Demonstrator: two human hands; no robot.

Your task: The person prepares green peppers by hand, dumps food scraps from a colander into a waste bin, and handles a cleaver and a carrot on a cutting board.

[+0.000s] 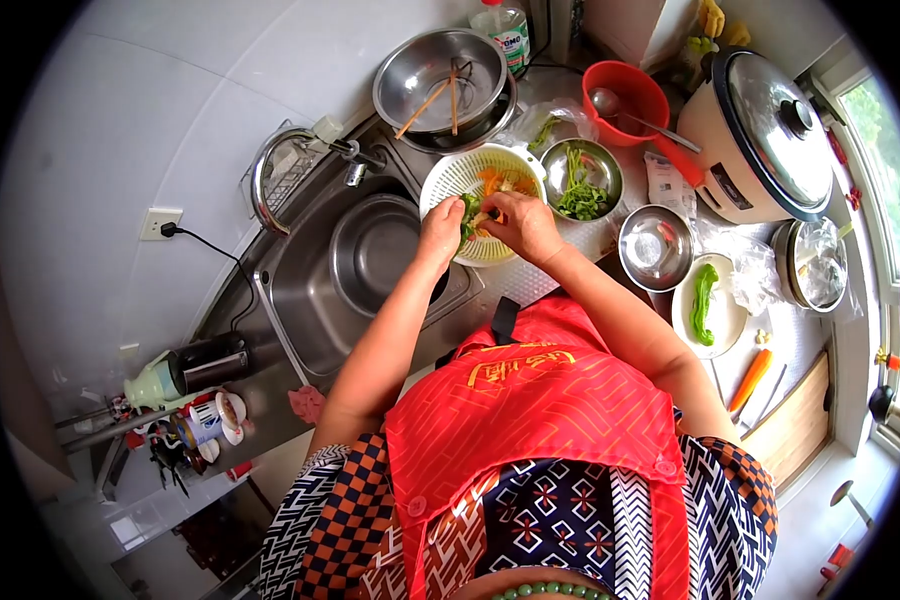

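My left hand [442, 232] is closed around a small bunch of leafy greens [468, 214] over a pale plastic colander [438, 182]. Beside it my right hand [524, 226] has its fingers pinched together at the edge of the greens; what sits between those fingertips is partly hidden. Orange shreds [505, 182] lie inside the colander, under and behind my hands. Just right of the colander, a steel bowl [615, 180] holds green stems and leaves [582, 195].
The sink [300, 290], with a steel basin [345, 245] in it, lies left. Steel bowls with chopsticks [435, 100], a red bowl [630, 75] and a large cooker [735, 160] stand behind. At right are a green pepper [704, 305] on a plate, a carrot [750, 380] and a cutting board [795, 415].
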